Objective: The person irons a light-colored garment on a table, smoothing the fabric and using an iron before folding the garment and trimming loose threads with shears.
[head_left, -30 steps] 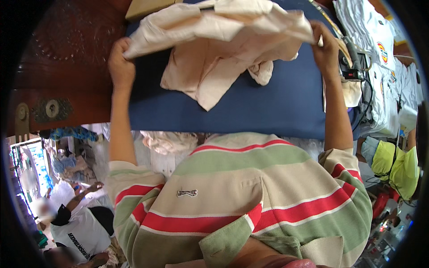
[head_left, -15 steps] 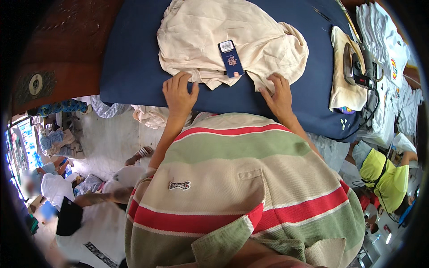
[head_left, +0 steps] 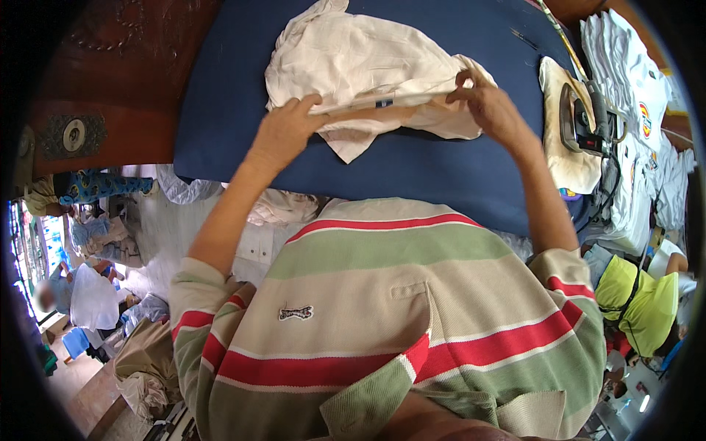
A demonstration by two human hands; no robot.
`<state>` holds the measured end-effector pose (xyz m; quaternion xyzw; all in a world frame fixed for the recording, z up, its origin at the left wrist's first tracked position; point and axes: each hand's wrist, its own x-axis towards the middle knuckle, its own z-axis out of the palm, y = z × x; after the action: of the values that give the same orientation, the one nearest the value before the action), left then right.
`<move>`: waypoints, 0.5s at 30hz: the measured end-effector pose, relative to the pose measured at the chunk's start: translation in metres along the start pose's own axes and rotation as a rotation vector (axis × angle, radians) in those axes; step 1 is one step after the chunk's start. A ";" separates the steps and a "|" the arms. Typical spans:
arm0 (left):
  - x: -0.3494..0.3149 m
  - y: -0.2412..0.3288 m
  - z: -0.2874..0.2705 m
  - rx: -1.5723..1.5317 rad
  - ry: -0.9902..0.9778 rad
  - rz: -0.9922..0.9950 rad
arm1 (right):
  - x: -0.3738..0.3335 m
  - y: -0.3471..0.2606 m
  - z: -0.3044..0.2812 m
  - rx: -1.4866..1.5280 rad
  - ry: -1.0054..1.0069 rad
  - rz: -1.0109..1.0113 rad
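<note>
A cream shirt [head_left: 368, 62] lies rumpled on the blue padded table. Its near edge is lifted into a taut fold between my hands, with one corner of cloth hanging toward me. At the left end of that fold, the closed fingers of my left hand [head_left: 287, 132] grip the fabric. My right hand [head_left: 494, 110] pinches the right end with bent fingers. Only a small dark blue piece of the hang tag [head_left: 384, 104] shows beneath the fold; the rest is hidden.
An iron [head_left: 577, 121] rests on a scorched beige pad [head_left: 555, 95] to the right, its cord trailing nearby. Stacked white shirts [head_left: 625, 73] stand beyond it. Dark carved wood [head_left: 95, 95] borders the left. A person in a yellow top [head_left: 636, 301] is at lower right.
Both hands have moved up onto the shirt and taken hold of its near edge, raising it. The hang tag, fully visible before, is now mostly covered. A person at lower left has left view.
</note>
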<state>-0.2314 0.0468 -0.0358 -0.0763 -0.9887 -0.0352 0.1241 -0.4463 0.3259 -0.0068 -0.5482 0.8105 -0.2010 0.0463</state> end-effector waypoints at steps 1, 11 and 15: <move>0.008 -0.002 -0.023 0.011 -0.028 -0.011 | 0.012 -0.006 -0.021 -0.154 -0.081 0.075; 0.077 -0.047 -0.186 -0.433 0.152 -0.091 | 0.093 -0.022 -0.181 -0.445 0.121 -0.214; 0.081 -0.044 -0.195 -0.828 0.223 -0.119 | 0.108 -0.028 -0.157 -0.364 0.327 -0.459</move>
<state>-0.2692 -0.0023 0.1706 -0.0582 -0.8744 -0.4441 0.1866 -0.5113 0.2621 0.1630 -0.6763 0.6852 -0.1433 -0.2293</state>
